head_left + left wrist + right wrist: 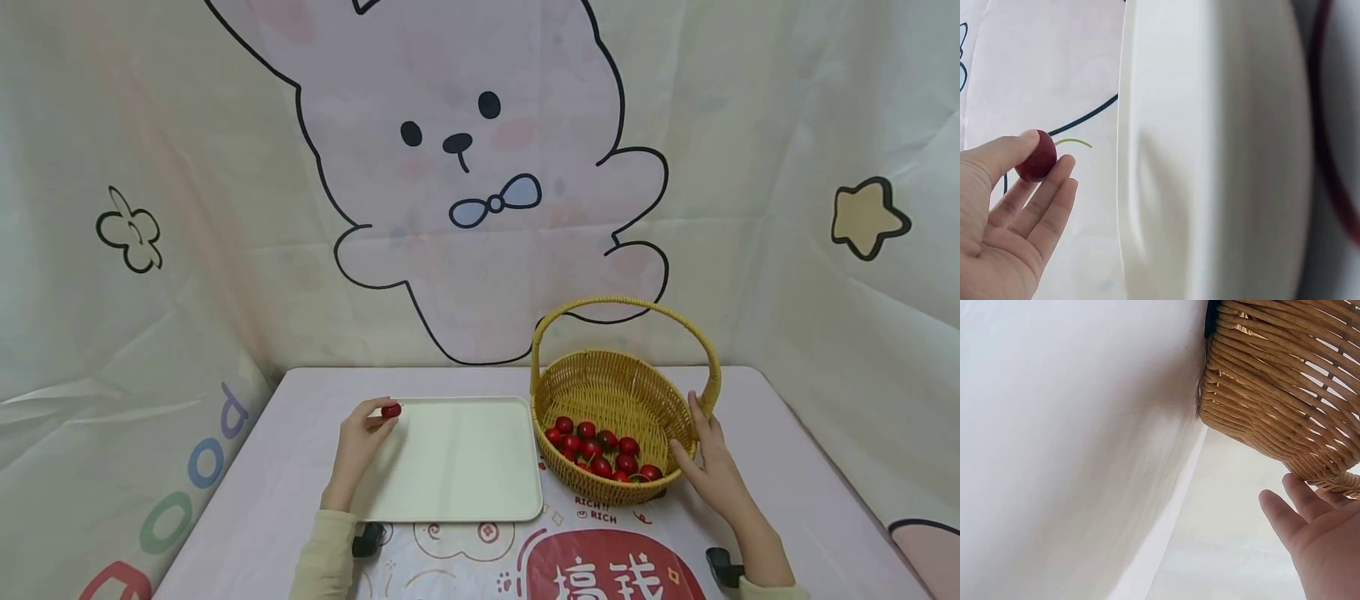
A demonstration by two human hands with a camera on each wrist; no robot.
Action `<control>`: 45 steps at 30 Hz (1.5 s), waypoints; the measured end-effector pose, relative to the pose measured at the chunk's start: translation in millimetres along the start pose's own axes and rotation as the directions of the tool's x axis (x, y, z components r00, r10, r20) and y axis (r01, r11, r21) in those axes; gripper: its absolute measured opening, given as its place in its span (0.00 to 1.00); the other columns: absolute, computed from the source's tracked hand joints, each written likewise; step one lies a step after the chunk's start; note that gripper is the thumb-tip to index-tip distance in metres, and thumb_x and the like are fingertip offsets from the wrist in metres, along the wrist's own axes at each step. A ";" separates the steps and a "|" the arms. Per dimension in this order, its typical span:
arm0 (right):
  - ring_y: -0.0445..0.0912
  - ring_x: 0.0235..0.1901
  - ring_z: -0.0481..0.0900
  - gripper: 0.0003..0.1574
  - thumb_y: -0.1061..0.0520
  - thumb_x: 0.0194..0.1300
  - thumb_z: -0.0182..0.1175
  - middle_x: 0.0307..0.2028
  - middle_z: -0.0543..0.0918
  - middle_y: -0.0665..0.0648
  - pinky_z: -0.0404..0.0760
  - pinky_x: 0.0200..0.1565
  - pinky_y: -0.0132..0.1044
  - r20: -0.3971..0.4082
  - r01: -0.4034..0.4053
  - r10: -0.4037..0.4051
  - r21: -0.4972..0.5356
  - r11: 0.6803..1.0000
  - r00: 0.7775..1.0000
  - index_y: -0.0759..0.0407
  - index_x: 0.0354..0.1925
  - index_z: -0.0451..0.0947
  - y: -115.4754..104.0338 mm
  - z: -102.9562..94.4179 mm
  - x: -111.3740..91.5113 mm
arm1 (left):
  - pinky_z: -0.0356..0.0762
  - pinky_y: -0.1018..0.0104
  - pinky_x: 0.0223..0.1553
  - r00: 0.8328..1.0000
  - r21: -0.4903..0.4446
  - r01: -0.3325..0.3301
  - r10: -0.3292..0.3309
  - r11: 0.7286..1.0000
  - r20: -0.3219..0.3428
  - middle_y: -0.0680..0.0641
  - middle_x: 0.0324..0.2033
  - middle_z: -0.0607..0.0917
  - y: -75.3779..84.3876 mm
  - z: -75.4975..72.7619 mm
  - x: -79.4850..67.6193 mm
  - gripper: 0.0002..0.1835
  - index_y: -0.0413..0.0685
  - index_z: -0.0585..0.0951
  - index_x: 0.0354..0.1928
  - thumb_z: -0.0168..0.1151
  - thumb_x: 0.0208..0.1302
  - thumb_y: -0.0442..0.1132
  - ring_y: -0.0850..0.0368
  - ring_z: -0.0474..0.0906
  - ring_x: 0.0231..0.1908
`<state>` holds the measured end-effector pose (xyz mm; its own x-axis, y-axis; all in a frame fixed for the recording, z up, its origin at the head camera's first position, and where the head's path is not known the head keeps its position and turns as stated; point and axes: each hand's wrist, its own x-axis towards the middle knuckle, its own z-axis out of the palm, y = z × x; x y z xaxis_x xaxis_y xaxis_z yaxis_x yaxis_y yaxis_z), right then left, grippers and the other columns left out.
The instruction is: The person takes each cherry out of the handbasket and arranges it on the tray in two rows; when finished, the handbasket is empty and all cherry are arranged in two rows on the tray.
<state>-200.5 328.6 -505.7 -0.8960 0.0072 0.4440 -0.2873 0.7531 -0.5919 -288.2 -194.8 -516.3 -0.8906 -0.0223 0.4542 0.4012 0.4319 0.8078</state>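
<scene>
My left hand pinches a dark red cherry between thumb and fingers; its thin green stem points toward the tray. In the head view this hand is over the left edge of a white rectangular tray. On the right is a yellow-brown wicker basket with a tall arched handle, several red cherries gathered at its near side. My right hand touches the basket's right side by the handle's foot, fingers spread and fairly straight. Beside the woven wall, the right wrist view shows these fingertips at the rim.
A pale table cover carries printed drawings and a red patch with lettering in front of the tray and basket. Behind hangs a cloth backdrop with a large cartoon animal. Dark wrist straps show at both wrists.
</scene>
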 end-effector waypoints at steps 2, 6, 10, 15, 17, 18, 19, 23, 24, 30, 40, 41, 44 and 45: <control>0.78 0.56 0.59 0.52 0.61 0.61 0.58 0.68 0.46 0.73 0.60 0.43 0.77 0.001 0.000 0.000 0.002 1.000 1.000 0.49 0.73 0.38 0.1 -0.1 0.7 | 0.81 0.70 0.37 1.000 0.012 0.018 -0.018 1.000 -0.002 0.39 0.48 0.80 -2.1 -2.5 -0.4 0.15 0.42 0.81 0.45 0.66 0.53 0.30 0.44 0.83 0.34; 0.78 0.56 0.58 0.52 0.61 0.61 0.58 0.68 0.45 0.73 0.60 0.43 0.77 0.004 -0.005 0.005 0.001 1.000 1.000 0.50 0.73 0.38 -0.4 -0.3 1.5 | 0.81 0.69 0.36 0.998 0.022 0.056 -0.057 0.998 0.009 0.40 0.45 0.81 -5.4 -6.5 -2.2 0.13 0.42 0.81 0.43 0.66 0.54 0.30 0.45 0.83 0.34; 0.79 0.55 0.59 0.52 0.61 0.61 0.57 0.67 0.46 0.76 0.60 0.43 0.77 0.008 -0.012 0.012 -0.001 1.000 1.000 0.49 0.73 0.38 -2.1 -0.7 0.9 | 0.81 0.65 0.38 0.997 0.031 0.066 -0.067 0.997 0.034 0.40 0.45 0.80 -8.9 -9.0 -4.5 0.15 0.40 0.81 0.43 0.66 0.52 0.26 0.43 0.83 0.35; 0.79 0.55 0.59 0.53 0.61 0.61 0.58 0.66 0.47 0.77 0.60 0.43 0.77 0.011 -0.020 0.020 -0.011 1.000 1.000 0.46 0.73 0.36 -2.0 -1.0 0.3 | 0.81 0.57 0.39 0.998 0.077 0.050 -0.054 0.996 0.045 0.39 0.46 0.80 -14.7 -10.6 -5.5 0.17 0.40 0.81 0.44 0.67 0.50 0.25 0.41 0.82 0.38; 0.79 0.54 0.60 0.53 0.61 0.61 0.58 0.66 0.47 0.77 0.60 0.43 0.77 0.012 -0.025 0.025 -0.015 1.000 1.000 0.46 0.73 0.36 -1.7 -1.1 0.5 | 0.80 0.54 0.41 0.997 0.084 0.060 -0.065 0.995 0.051 0.40 0.46 0.81 -16.6 -11.1 -4.7 0.17 0.41 0.81 0.44 0.68 0.50 0.26 0.42 0.81 0.42; 0.79 0.54 0.60 0.53 0.61 0.61 0.58 0.66 0.47 0.77 0.60 0.43 0.77 0.012 -0.027 0.027 -0.017 0.999 1.000 0.46 0.73 0.36 -1.9 -1.3 0.6 | 0.79 0.54 0.41 0.996 0.087 0.064 -0.068 0.994 0.052 0.41 0.46 0.81 -17.7 -11.4 -4.3 0.17 0.42 0.81 0.44 0.68 0.50 0.26 0.43 0.80 0.43; 0.79 0.54 0.60 0.54 0.61 0.61 0.58 0.66 0.47 0.77 0.61 0.43 0.77 0.014 -0.030 0.030 -0.017 0.999 0.999 0.46 0.73 0.36 -1.9 -1.4 0.7 | 0.79 0.53 0.41 0.996 0.088 0.073 -0.078 0.993 0.052 0.41 0.46 0.81 -18.1 -11.8 -4.2 0.16 0.42 0.82 0.43 0.68 0.50 0.26 0.44 0.79 0.44; 0.79 0.54 0.60 0.54 0.61 0.61 0.57 0.66 0.47 0.76 0.60 0.43 0.77 0.018 -0.033 0.033 -0.017 0.999 0.999 0.46 0.73 0.36 -1.7 -1.5 1.2 | 0.77 0.52 0.45 0.994 0.099 0.094 -0.098 0.991 0.041 0.41 0.44 0.82 -20.6 -13.0 -4.1 0.16 0.41 0.82 0.43 0.68 0.49 0.26 0.47 0.77 0.45; 0.79 0.55 0.60 0.54 0.61 0.61 0.57 0.66 0.47 0.76 0.60 0.43 0.77 0.018 -0.032 0.032 -0.015 0.999 0.999 0.46 0.73 0.36 -1.5 -1.4 1.2 | 0.77 0.52 0.46 0.994 0.101 0.102 -0.107 0.990 0.038 0.40 0.44 0.81 -20.7 -13.3 -4.6 0.16 0.40 0.82 0.43 0.68 0.49 0.25 0.46 0.76 0.45; 0.79 0.55 0.59 0.53 0.61 0.62 0.57 0.67 0.46 0.75 0.60 0.43 0.77 0.023 -0.036 0.037 -0.013 0.999 0.999 0.47 0.73 0.36 -2.4 -1.2 1.0 | 0.74 0.49 0.48 0.984 0.147 0.158 -0.168 0.976 0.061 0.38 0.44 0.80 -20.0 -15.1 -8.2 0.17 0.39 0.81 0.44 0.68 0.48 0.26 0.45 0.75 0.45; 0.79 0.54 0.60 0.52 0.61 0.62 0.56 0.67 0.46 0.76 0.60 0.42 0.77 0.028 -0.033 0.033 -0.013 0.999 0.999 0.48 0.73 0.36 -0.2 -0.4 1.2 | 0.72 0.54 0.44 0.981 0.166 0.158 -0.173 0.973 0.082 0.40 0.43 0.80 -25.5 -14.2 -8.4 0.19 0.41 0.81 0.46 0.69 0.48 0.28 0.47 0.76 0.43; 0.79 0.54 0.60 0.52 0.60 0.63 0.56 0.66 0.46 0.77 0.60 0.42 0.77 0.030 -0.035 0.035 -0.014 0.999 0.999 0.48 0.73 0.36 0.1 -0.3 0.9 | 0.72 0.53 0.44 0.982 0.169 0.156 -0.172 0.973 0.082 0.40 0.43 0.80 -26.3 -13.9 -8.1 0.19 0.41 0.81 0.46 0.70 0.48 0.28 0.47 0.76 0.43; 0.79 0.54 0.60 0.52 0.60 0.63 0.56 0.66 0.46 0.77 0.60 0.42 0.77 0.034 -0.038 0.038 -0.011 0.999 0.999 0.47 0.73 0.35 0.5 0.0 0.6 | 0.72 0.53 0.44 0.982 0.181 0.152 -0.170 0.972 0.084 0.40 0.43 0.80 -27.0 -13.2 -7.8 0.20 0.43 0.81 0.46 0.70 0.48 0.29 0.47 0.76 0.42; 0.79 0.54 0.60 0.52 0.60 0.63 0.56 0.66 0.46 0.77 0.60 0.42 0.77 0.035 -0.038 0.038 -0.011 0.999 0.999 0.46 0.73 0.35 0.3 0.0 0.6 | 0.72 0.53 0.44 0.982 0.178 0.152 -0.169 0.972 0.084 0.40 0.44 0.80 -27.1 -12.9 -7.7 0.20 0.43 0.81 0.46 0.70 0.48 0.29 0.47 0.76 0.42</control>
<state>-201.1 328.8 -505.6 -0.9177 0.0129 0.3971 -0.2494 0.7593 -0.6010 -289.4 -218.0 -536.8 -0.9603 -0.0193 0.2785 0.2168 0.5769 0.7876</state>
